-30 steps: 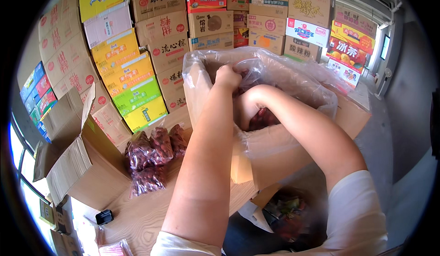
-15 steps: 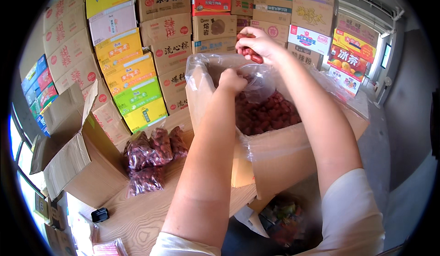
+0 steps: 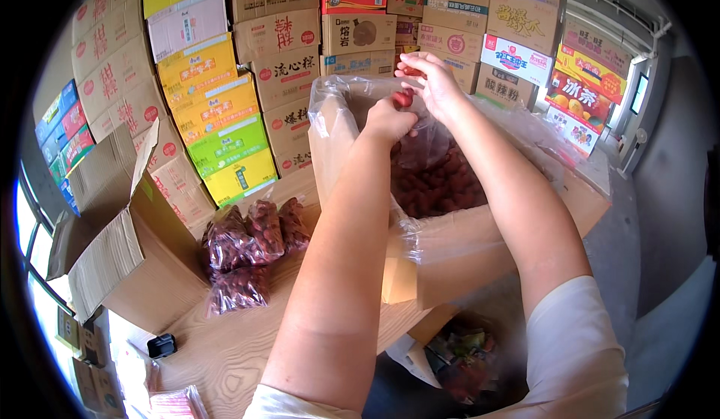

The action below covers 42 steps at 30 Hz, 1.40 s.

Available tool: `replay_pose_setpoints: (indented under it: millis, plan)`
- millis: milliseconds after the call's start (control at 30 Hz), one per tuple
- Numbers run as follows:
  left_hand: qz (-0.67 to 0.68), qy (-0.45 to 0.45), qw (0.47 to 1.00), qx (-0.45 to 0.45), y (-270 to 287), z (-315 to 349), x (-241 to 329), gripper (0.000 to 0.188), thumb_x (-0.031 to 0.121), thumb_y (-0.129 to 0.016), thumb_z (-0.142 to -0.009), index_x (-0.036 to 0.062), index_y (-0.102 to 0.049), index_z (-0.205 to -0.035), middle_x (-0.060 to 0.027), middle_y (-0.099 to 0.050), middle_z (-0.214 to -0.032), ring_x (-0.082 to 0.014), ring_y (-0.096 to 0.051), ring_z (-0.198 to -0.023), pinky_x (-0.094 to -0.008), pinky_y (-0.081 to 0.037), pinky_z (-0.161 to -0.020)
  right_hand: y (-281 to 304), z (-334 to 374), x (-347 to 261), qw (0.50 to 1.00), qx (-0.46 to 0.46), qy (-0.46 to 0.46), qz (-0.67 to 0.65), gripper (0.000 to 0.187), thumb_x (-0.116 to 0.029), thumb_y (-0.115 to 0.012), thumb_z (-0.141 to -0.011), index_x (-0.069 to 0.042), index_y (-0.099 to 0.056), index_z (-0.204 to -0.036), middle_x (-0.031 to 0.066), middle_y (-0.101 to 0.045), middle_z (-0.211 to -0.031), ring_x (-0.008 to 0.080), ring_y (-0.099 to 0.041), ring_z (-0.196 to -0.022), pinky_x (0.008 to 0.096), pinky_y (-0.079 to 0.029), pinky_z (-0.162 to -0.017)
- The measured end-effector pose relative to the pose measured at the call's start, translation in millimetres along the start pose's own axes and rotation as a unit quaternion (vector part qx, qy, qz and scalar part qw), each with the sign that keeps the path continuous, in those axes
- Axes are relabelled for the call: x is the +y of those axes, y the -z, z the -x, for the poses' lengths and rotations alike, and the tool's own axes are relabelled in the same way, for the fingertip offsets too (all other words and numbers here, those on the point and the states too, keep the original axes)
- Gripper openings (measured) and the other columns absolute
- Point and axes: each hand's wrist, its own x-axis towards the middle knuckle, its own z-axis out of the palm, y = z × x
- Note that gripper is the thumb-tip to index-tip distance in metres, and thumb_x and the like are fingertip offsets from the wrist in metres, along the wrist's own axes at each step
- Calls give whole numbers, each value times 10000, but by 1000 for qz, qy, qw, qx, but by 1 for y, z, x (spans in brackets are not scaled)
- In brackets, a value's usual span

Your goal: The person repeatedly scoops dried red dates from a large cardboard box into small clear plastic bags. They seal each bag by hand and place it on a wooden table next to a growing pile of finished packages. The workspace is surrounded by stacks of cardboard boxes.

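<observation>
My left hand [image 3: 390,121] is closed on the upper edge of a clear plastic bag [image 3: 429,140], which hangs inside a lined carton. Just above the bag's mouth, my right hand [image 3: 436,85] has its fingers loosely apart. A few shiny red dates [image 3: 403,99] show between the two hands, at the bag's opening. Beneath, a heap of dark red dates [image 3: 439,186] fills the bottom of the large carton [image 3: 480,243], whose clear plastic liner [image 3: 330,111] folds over the rim. My left hand partly hides the bag, so its contents cannot be made out.
Several filled bags of dates [image 3: 247,239] lie on the wooden table [image 3: 225,359] left of my forearm. Beyond them stands an open cardboard box [image 3: 150,261]. A small black tray [image 3: 162,345] and pink-striped packets [image 3: 176,404] sit nearer. Stacked cartons [image 3: 277,74] form a wall behind.
My right hand has come down and closer to my left hand, and its fingers have loosened around the dates. My left hand has risen slightly with the bag.
</observation>
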Motion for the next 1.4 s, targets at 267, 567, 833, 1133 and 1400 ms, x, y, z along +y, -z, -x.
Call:
replay_pose_setpoints:
  millis: [267, 567, 833, 1133, 1400]
  plan:
    - [-34, 49, 997, 41, 3, 14, 12, 519, 113, -598, -759, 12, -532, -1264, -89, -679, -809, -145, -645, -633, -278, -452, -522, 6, 2, -4, 999, -11, -25, -19, 273, -334, -619, -843, -62, -617, -824, 106, -666, -922, 187, -589, -924, 325, -421, -881]
    - [-93, 37, 988, 116, 8, -12, -14, 478, 131, -598, -773, 2, -561, -1233, -169, -693, -935, -225, -701, -751, -320, -532, -716, 16, 13, -32, 860, -444, -239, 82, 247, -182, -552, -881, 41, -622, -962, 134, -672, -875, 193, -665, -721, 289, -545, -624]
    - [-56, 47, 991, 109, -4, -3, 0, 368, 164, -497, -868, 48, -582, -1207, -125, -678, -879, -194, -668, -667, -337, -518, -574, -1, 33, 6, 551, -362, -504, 558, 557, -283, -668, -820, -69, -504, -1308, 188, -533, -1273, 346, -570, -1120, 519, -521, -869]
    - [-55, 28, 990, 127, 1, -2, -6, 290, 105, -517, -835, 5, -619, -1087, -160, -690, -874, -228, -692, -651, -345, -534, -646, -31, 62, 19, 479, -486, -472, 558, 535, -475, -645, -811, -73, -578, -1158, 106, -656, -982, 252, -650, -840, 430, -540, -751]
    - [-53, 34, 992, 106, 0, 3, -2, 317, 91, -528, -822, -6, -617, -1110, -159, -689, -889, -223, -691, -637, -341, -534, -648, -7, 83, 24, 582, -479, -446, 482, 766, -472, -684, -807, -209, -351, -1446, 87, -373, -1445, 261, -396, -1287, 483, -444, -936]
